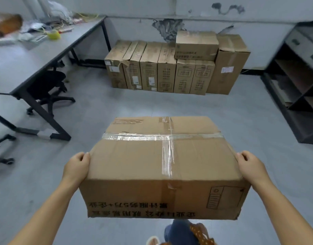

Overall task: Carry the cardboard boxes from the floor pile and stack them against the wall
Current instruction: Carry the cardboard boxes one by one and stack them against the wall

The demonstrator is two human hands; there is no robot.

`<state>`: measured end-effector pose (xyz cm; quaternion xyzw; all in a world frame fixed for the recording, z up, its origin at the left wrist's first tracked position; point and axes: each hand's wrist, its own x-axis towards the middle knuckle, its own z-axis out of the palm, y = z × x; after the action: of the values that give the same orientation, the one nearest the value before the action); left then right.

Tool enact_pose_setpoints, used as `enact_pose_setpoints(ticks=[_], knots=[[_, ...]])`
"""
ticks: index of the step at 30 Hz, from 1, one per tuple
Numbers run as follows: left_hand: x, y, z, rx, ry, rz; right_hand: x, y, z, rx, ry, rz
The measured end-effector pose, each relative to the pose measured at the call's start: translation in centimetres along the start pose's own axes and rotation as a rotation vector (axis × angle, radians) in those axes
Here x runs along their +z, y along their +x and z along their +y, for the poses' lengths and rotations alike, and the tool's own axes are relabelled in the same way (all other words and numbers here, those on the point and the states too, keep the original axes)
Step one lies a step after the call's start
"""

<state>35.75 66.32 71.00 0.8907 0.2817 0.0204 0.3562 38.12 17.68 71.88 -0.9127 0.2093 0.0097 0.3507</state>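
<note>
Taped cardboard box [162, 156] held off floor, centre frame. Left hand [77, 165] grips 9 o'clock side, right hand [249, 165] 3 o'clock side. Stacked boxes [169, 68] at wall, 12 o'clock.

Box [196, 45] atop row [152, 73] (wall behind)

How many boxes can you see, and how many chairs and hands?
Boxes on the floor by the wall: 7
Box on top of that row: 1
Carried box: 1
Chairs: 2 (one, part of another)
Hands: 2 (left hand, right hand)
Total: 13
</note>
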Motion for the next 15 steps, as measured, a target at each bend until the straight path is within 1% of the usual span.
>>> enact_pose_setpoints(ticks=[8, 15], knots=[[4.6, 15.7, 6.3, -0.031, -0.012, 0.028, 4.7, 16.7, -7.6, -0.013, -0.005, -0.039], [6.4, 29.4, 13.5, -0.051, 0.03, 0.115, 7.2, 33.2, -17.4, -0.08, -0.031, -0.097]])
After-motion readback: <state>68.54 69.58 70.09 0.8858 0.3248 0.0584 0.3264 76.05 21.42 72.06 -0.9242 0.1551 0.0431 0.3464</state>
